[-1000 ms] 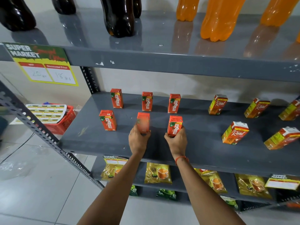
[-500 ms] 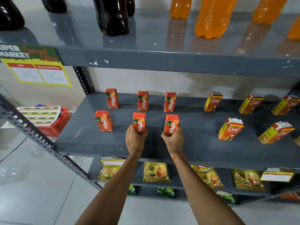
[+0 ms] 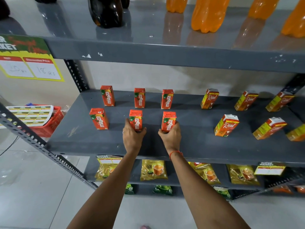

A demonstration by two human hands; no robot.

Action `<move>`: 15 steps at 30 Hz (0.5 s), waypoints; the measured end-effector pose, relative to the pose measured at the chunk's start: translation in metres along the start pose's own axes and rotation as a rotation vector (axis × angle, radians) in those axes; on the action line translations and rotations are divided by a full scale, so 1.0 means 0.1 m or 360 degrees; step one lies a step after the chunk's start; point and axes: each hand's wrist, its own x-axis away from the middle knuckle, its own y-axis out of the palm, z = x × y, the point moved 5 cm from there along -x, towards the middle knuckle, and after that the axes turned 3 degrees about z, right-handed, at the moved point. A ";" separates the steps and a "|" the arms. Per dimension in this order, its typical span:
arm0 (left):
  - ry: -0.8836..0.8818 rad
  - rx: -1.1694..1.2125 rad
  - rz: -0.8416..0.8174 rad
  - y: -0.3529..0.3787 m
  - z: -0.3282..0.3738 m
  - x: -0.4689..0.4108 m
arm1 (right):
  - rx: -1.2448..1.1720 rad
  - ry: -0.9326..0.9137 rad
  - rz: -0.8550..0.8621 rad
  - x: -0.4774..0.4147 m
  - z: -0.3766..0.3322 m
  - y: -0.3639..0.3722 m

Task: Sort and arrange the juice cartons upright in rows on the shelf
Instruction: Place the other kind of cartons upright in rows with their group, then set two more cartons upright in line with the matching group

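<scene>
Juice cartons: twelve or so stand on the grey middle shelf point(image 3: 82, 138), red Maaza ones on the left, yellow-and-red Real ones on the right.
Maaza back row: three upright cartons, left point(image 3: 107, 95), middle point(image 3: 139, 98), right point(image 3: 167, 99), well apart from one another.
Maaza front row: left carton point(image 3: 99, 118) stands free; the middle carton point(image 3: 135, 120) and the right carton point(image 3: 168, 121) are in my hands, both upright with their bases on the shelf.
My left hand point(image 3: 132, 137): fingers curled round the lower part of the middle front carton, thumb on its left side.
My right hand point(image 3: 170, 138): wrapped round the lower part of the right front carton; an orange thread point(image 3: 175, 153) sits on the wrist.
Real cartons: a back row point(image 3: 210, 98) point(image 3: 246, 100) point(image 3: 280, 101) and a front row point(image 3: 226, 125) point(image 3: 269, 128); one more carton point(image 3: 296, 134) is cut by the frame edge.
Shelf above: dark bottles point(image 3: 105, 12) and orange bottles point(image 3: 208, 14).
Shelf below: yellow tea packets point(image 3: 153, 170).
Left side: price sign point(image 3: 31, 63) and a red basket point(image 3: 49, 123).
</scene>
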 end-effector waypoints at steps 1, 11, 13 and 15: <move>0.0025 0.0015 0.0008 -0.01 0.04 0.02 | -0.0036 0.0000 -0.0009 0.00 -0.01 -0.01; 0.0673 -0.0479 0.0216 0.18 0.73 0.54 | 0.0000 -0.0405 0.0321 -0.07 -0.03 -0.82; 0.0901 -0.0462 0.0131 0.45 1.04 0.81 | -0.0015 -0.0478 0.0433 -0.14 0.06 -1.13; 0.1043 -0.0338 -0.0068 0.83 1.34 1.13 | 0.0012 -0.0525 0.0552 -0.19 0.24 -1.47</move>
